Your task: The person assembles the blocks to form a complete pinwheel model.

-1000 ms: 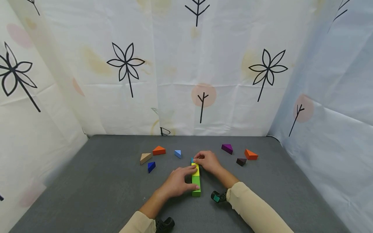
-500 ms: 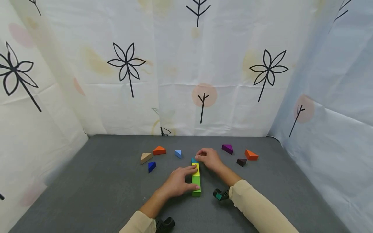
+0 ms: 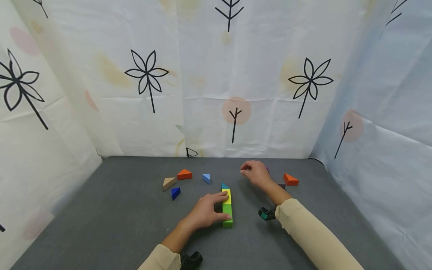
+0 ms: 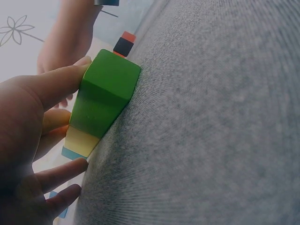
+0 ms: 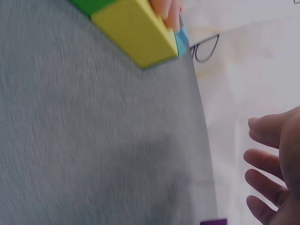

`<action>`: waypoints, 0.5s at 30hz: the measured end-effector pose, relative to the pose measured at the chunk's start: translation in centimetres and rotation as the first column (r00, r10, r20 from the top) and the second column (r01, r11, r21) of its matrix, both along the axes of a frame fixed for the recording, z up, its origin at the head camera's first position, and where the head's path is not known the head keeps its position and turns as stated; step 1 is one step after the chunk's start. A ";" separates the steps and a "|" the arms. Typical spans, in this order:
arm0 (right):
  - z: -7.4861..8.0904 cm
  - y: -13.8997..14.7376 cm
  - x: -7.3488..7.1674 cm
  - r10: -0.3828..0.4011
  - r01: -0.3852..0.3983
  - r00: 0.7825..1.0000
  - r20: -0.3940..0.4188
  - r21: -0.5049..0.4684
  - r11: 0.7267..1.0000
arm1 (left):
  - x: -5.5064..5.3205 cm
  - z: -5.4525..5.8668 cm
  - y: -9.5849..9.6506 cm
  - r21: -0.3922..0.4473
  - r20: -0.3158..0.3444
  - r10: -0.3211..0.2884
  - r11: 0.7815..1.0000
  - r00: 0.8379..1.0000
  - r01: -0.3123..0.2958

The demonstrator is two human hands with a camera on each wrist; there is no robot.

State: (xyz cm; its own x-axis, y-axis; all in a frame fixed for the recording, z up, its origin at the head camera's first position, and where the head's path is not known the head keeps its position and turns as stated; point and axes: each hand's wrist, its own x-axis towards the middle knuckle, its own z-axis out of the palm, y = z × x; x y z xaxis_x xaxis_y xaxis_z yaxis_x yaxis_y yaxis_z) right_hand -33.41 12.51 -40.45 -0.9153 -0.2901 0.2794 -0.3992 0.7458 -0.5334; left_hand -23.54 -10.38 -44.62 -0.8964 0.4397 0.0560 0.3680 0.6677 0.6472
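A row of blocks runs away from me at the middle of the table: a green block [image 3: 227,210] nearest, a yellow block [image 3: 228,200] behind it, and a teal triangular block [image 3: 224,186] at the far end. My left hand [image 3: 204,212] rests on the row from the left, its thumb on the green block and a forefinger on the yellow one, fingers spread and fairly straight. Off to the right, my right hand [image 3: 257,174] is raised with loosely bent fingers and nothing between them, as the right wrist view of that hand [image 5: 274,173] shows. It mostly hides a purple block [image 3: 267,170].
On the left lie a tan triangular block [image 3: 168,183], an orange one [image 3: 184,174], a dark blue one [image 3: 175,193] and a light blue one [image 3: 206,178]. An orange block [image 3: 291,179] and a partly covered dark block [image 3: 282,185] lie on the right. Printed cloth walls [image 3: 202,75] enclose the table.
My right hand has left the teal block and moved right and away, over toward the purple block. The teal block now shows fully at the row's end. My left hand has stayed put.
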 end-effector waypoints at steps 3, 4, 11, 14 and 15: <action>-0.3 0.8 -0.5 -0.015 0.016 0.999 -0.033 0.037 0.999 | 0.0 0.0 0.0 -0.007 0.002 -0.002 1.000 1.000 0.002; -0.3 1.0 -0.7 -0.025 0.027 0.999 -0.040 0.047 0.999 | 0.0 -0.1 0.0 -0.009 0.002 -0.001 1.000 1.000 0.001; -0.7 2.6 -1.5 -0.076 0.085 0.994 -0.079 0.117 0.990 | 0.0 -0.1 0.0 -0.016 -0.005 0.006 1.000 1.000 -0.006; -0.9 3.4 -1.7 -0.083 0.093 0.994 -0.076 0.139 0.986 | 0.1 0.0 0.0 -0.013 0.000 0.006 1.000 1.000 -0.006; -1.0 3.6 -1.8 -0.088 0.097 0.994 -0.069 0.146 0.985 | 0.1 0.0 0.0 -0.010 0.001 0.005 1.000 1.000 -0.005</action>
State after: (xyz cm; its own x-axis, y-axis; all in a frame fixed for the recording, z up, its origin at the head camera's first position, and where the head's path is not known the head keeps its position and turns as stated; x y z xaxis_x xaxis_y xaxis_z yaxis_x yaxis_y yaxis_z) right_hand -35.21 16.11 -41.44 -0.9224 -0.2478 0.2962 -0.3537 0.8500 -0.3903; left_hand -23.45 -10.42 -44.64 -0.8984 0.4362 0.0510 0.3644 0.6758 0.6407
